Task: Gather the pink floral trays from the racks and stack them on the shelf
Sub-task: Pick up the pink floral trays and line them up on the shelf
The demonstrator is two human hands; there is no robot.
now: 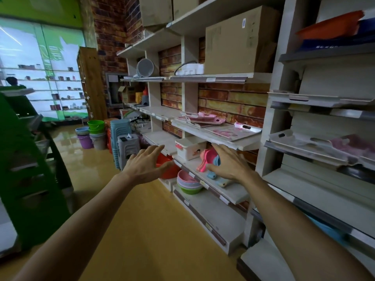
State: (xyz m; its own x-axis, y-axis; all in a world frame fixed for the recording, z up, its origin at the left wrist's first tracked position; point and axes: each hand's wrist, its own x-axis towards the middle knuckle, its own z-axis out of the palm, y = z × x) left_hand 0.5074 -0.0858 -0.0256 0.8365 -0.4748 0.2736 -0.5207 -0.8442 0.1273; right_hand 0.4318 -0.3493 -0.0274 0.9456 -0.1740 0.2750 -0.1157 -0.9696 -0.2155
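A pink floral tray (231, 132) lies flat on the middle shelf (215, 139), its handle slot toward the right. Further left on the same shelf sits a small pile of pink trays (203, 119), tilted against each other. More pale trays with pink print (316, 146) rest on the right-hand rack. My left hand (145, 166) is open, fingers spread, below and left of the shelf. My right hand (228, 163) is open too, its fingertips just under the shelf's front edge beneath the flat tray. Neither hand holds anything.
A white lidded box (190, 148), pink and blue scoops (209, 159) and stacked bowls (188, 182) sit on lower shelves. Cardboard boxes (239, 41) fill the top shelves. Stacked stools (123, 142) and buckets (93, 134) stand on the floor. A green rack (24, 159) is at left.
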